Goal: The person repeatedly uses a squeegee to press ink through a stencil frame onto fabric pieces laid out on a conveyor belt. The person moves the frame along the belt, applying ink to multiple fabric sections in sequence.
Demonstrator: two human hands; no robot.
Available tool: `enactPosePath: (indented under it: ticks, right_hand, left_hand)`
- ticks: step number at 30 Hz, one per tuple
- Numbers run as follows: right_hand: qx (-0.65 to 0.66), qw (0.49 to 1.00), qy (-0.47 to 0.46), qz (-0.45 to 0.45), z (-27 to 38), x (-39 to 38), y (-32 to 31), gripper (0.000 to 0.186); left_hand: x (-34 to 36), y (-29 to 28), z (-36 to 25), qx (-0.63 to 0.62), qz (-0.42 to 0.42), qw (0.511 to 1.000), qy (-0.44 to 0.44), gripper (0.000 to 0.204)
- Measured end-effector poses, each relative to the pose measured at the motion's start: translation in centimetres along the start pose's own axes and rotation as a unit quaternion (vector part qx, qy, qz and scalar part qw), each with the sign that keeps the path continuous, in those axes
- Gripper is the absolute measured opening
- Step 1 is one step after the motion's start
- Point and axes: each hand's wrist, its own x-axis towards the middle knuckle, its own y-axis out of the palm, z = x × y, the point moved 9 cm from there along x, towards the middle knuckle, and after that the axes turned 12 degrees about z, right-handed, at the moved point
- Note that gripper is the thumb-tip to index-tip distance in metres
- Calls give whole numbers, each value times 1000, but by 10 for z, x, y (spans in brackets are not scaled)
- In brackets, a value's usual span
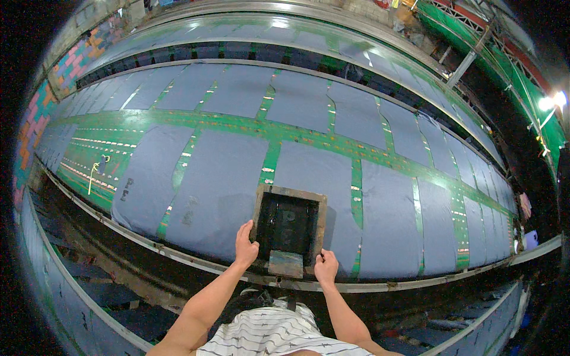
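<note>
A screen-printing frame [294,191] with worn wooden bars and a dark mesh lies at the table's near edge, over a blue-grey fabric panel [341,237]. Its left bar is gripped by my left hand [246,244], fingers closed round the outer side. Lower down, my right hand [326,266] is closed on the right bar near the front corner. Inside the frame, against its near end, rests a flat grey-brown block [286,264], possibly a squeegee. Pale letter shapes show in the mesh. The cloth directly beneath is hidden.
Flat fabric panels [228,160] cover the long green table [237,123] in two rows. Dark printed marks [126,187] show on panels at the left, near a small dark object with a yellow cord [93,175]. Another panel-covered table [279,29] runs behind; metal rails [80,296] stand near me.
</note>
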Motion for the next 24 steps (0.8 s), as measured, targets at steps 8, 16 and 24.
enactPosePath:
  ticks: [8,16,24]
  right_hand:
    - [-10,1000,9,8,-6,-10,-4,29]
    - [-28,999,23,12,-15,-11,-1,31]
    - [-55,998,12,18,-10,-11,3,32]
  left_hand:
    - [-7,8,-2,-3,21,1000,-7,74]
    - [-5,17,6,-16,41,999,8,72]
    - [-4,8,6,-20,56,998,-15,69]
